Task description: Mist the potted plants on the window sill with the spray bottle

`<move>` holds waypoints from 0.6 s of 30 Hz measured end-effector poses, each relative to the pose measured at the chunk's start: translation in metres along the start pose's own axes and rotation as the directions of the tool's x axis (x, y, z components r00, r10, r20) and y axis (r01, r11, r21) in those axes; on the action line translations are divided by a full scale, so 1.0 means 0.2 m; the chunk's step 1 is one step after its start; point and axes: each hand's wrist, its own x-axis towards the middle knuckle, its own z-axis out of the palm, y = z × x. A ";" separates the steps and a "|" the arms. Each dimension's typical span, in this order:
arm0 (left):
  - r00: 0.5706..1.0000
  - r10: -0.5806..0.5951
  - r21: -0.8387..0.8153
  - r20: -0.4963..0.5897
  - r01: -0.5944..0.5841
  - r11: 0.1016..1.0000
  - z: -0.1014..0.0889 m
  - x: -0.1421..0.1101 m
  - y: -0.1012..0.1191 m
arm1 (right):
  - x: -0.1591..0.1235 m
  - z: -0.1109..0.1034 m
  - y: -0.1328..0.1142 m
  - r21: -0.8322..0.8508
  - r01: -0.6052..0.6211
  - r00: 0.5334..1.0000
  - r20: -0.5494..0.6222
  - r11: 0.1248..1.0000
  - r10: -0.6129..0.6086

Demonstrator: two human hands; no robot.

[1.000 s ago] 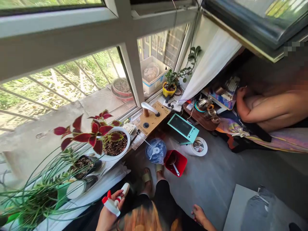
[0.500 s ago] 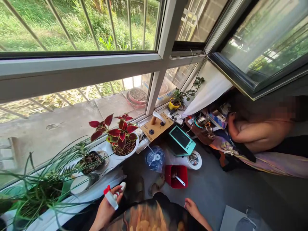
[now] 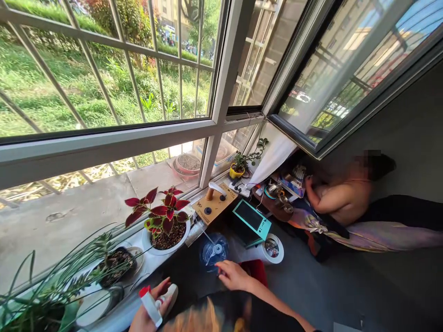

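Note:
My left hand point(image 3: 152, 304), at the lower left, is closed around a white spray bottle point(image 3: 168, 299) whose sprayer head has a red nozzle; the palm and sprayer hide part of the bottle. My right hand point(image 3: 233, 275) reaches in from the lower right with its fingers loosely bent and apart, and I make out nothing held in it. It is over the left side of a red bin point(image 3: 258, 271) and hides much of it. Closest to my left hand on the sill side stands a red-leaved plant point(image 3: 169, 212) in a white pot point(image 3: 166, 251).
Left of me, spiky green plants point(image 3: 116, 267) line the sill. Ahead are a wooden box with knobs point(image 3: 214, 203), a turquoise-framed device point(image 3: 252, 219), a clear blue container point(image 3: 214, 252) and a white bin point(image 3: 281, 251). At right, another person point(image 3: 342, 198) sits below an open window sash point(image 3: 297, 131).
My right hand has swung left and forward, now over the red bin. My left hand still holds the spray bottle, slightly lower in view. The camera has tilted up.

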 end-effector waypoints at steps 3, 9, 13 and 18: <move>0.992 -0.016 -0.129 0.122 0.032 0.991 0.04 0.09 0.17 | 0.19 -0.05 -0.16 0.024 0.277 0.960 0.029 0.961 -0.278; 0.922 0.029 -0.155 0.386 0.034 0.987 0.24 0.26 0.69 | 0.41 -0.14 -0.34 0.024 0.541 0.840 -0.069 0.841 -0.539; 0.886 0.030 -0.126 0.463 0.033 0.991 0.46 0.35 0.89 | 0.43 -0.24 -0.24 0.068 0.395 0.885 -0.298 0.916 -0.359; 0.845 0.009 -0.083 0.534 0.042 0.996 0.76 0.48 1.01 | 0.49 -0.39 0.08 0.089 0.368 0.896 -0.299 0.926 -0.327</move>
